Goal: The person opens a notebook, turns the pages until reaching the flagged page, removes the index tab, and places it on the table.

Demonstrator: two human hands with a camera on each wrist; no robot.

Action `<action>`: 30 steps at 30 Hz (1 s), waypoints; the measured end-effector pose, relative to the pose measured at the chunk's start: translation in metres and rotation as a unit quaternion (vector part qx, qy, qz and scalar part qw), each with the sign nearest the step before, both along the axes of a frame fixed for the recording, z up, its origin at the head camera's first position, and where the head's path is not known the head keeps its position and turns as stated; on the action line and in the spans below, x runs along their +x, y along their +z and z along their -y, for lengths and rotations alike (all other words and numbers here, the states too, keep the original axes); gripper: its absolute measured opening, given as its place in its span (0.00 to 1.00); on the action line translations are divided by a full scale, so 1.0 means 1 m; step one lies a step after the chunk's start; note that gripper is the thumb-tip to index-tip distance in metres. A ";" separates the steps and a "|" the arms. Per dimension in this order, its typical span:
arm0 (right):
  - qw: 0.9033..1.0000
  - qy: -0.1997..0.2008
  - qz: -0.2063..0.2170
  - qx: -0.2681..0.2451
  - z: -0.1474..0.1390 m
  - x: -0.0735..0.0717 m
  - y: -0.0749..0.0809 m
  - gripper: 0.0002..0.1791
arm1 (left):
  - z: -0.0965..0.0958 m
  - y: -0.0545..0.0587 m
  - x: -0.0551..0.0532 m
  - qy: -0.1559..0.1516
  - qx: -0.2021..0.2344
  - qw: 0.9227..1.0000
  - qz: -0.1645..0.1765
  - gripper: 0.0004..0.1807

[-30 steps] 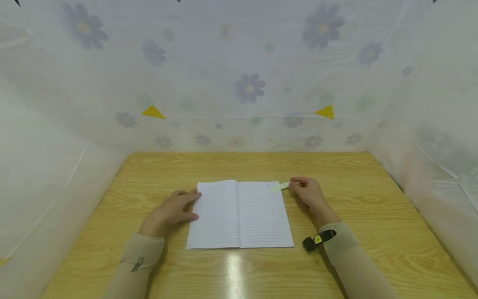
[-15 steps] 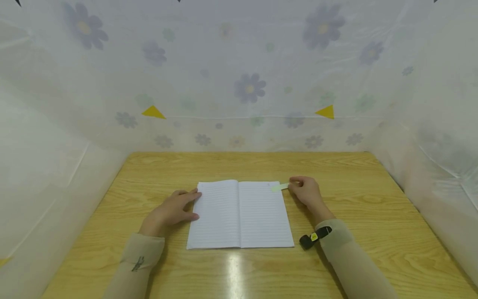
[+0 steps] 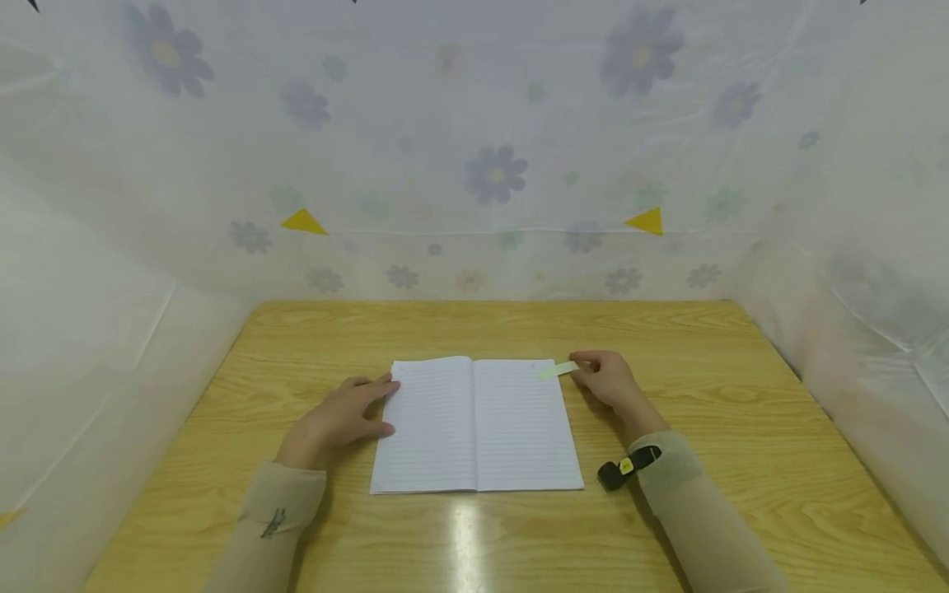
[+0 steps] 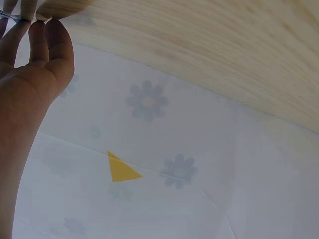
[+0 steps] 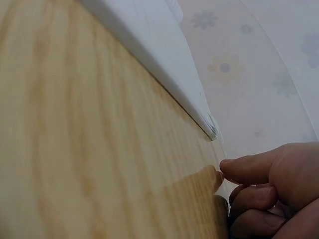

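Note:
An open lined notebook (image 3: 437, 428) lies flat on the wooden table. My left hand (image 3: 344, 418) rests at its left edge, thumb and fingertips spread apart on the page margin; in the left wrist view, the left fingers (image 4: 59, 45) reach the notebook's edge. Across the notebook's upper right edge sits a pale green sticky note strip (image 3: 554, 371), sticking out past the page. At the strip's outer end, my right hand (image 3: 610, 382) pinches it between thumb and finger, the other fingers curled. In the right wrist view, the right hand (image 5: 269, 184) is low by the notebook's corner.
The wood-grain table (image 3: 489, 325) is enclosed by a pale flowered sheet (image 3: 415, 156) at the back and sides. Yellow triangles (image 3: 647, 221) are stuck on the sheet. A black strap with a small block (image 3: 612, 475) hangs at the right wrist.
My right hand has shifted slightly left along the strip, so its fingertips now overlap the strip's outer end. The left hand, notebook and strip have stayed put.

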State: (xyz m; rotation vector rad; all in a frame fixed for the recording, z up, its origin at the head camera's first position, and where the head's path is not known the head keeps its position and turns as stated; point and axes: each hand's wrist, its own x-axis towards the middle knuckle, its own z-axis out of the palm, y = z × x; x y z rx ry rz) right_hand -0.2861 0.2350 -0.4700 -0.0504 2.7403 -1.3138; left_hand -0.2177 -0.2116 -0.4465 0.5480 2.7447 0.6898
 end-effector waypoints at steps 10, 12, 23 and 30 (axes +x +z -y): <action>0.999 0.014 -0.001 -0.038 -0.005 0.000 0.002 0.20 | -0.001 0.001 0.000 -0.005 -0.004 1.000 -0.006 0.40; 0.998 0.020 0.006 -0.051 -0.007 0.000 0.001 0.21 | -0.001 0.002 0.000 -0.005 -0.006 1.000 -0.005 0.40; 0.986 -0.003 0.078 -0.147 -0.008 0.003 0.003 0.26 | -0.002 0.003 0.002 -0.005 -0.003 1.000 -0.001 0.40; 0.979 -0.042 0.053 -0.193 -0.005 0.003 0.001 0.19 | -0.001 0.002 0.001 -0.004 0.001 1.000 -0.002 0.39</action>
